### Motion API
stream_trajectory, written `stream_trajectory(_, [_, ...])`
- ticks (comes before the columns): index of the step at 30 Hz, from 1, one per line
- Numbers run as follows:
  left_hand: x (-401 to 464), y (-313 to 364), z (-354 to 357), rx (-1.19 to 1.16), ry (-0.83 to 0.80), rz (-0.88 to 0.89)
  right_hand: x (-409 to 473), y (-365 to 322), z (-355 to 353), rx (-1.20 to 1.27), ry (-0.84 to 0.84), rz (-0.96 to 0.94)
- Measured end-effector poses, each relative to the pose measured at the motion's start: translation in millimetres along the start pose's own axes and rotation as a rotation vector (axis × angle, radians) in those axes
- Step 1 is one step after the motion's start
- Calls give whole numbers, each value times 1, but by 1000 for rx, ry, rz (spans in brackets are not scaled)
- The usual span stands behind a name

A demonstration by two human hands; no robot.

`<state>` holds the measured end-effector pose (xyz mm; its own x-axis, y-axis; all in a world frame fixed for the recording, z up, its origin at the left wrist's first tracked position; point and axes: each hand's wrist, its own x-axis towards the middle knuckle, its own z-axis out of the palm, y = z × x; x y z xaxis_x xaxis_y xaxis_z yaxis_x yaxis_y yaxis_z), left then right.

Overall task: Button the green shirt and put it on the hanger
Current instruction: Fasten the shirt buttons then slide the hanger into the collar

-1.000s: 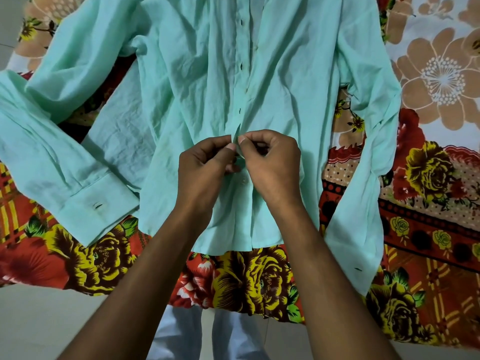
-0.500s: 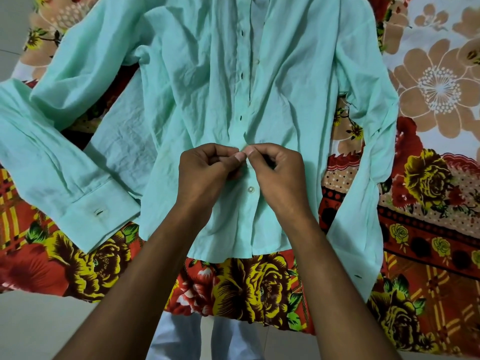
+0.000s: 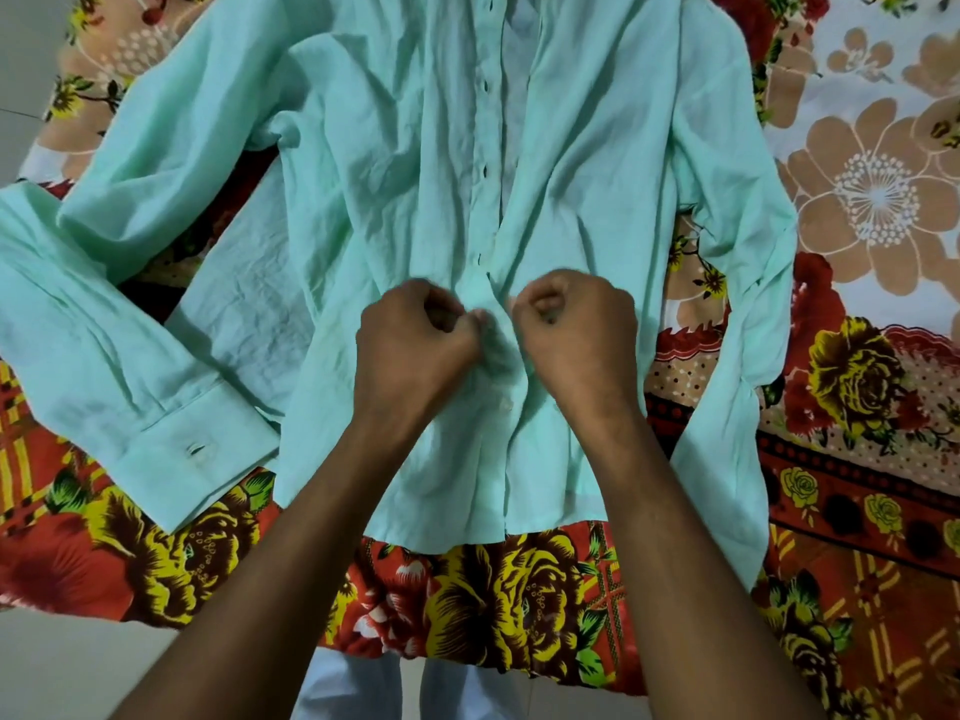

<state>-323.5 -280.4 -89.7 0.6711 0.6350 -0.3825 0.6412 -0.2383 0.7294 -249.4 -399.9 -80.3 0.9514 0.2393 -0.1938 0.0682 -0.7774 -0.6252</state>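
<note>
- The green shirt (image 3: 415, 210) is spread front-up on the bed, over a floral bedsheet (image 3: 857, 387), its hem near the bed's near edge, so the placket is reachable.
- The left placket edge is pinched in the left hand (image 3: 415, 350), its grip closed on the cloth with curled fingers.
- The opposite edge is pinched by the right hand (image 3: 574, 335), grip likewise closed on fabric, so button and hole can be drawn together.
- One lower button (image 3: 505, 405) appears fastened; the buttonholes above are judged open.
- No hanger is seen.
</note>
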Motion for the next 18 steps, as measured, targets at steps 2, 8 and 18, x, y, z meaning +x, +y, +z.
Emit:
stream_trajectory(2, [7, 11, 0, 108, 106, 166, 13, -9, 1, 41, 87, -80])
stream_trajectory(8, [34, 25, 21, 311, 60, 272, 52, -14, 28, 90, 39, -40])
stream_trajectory(18, [57, 17, 0, -63, -63, 18, 53, -7, 31, 168, 131, 16])
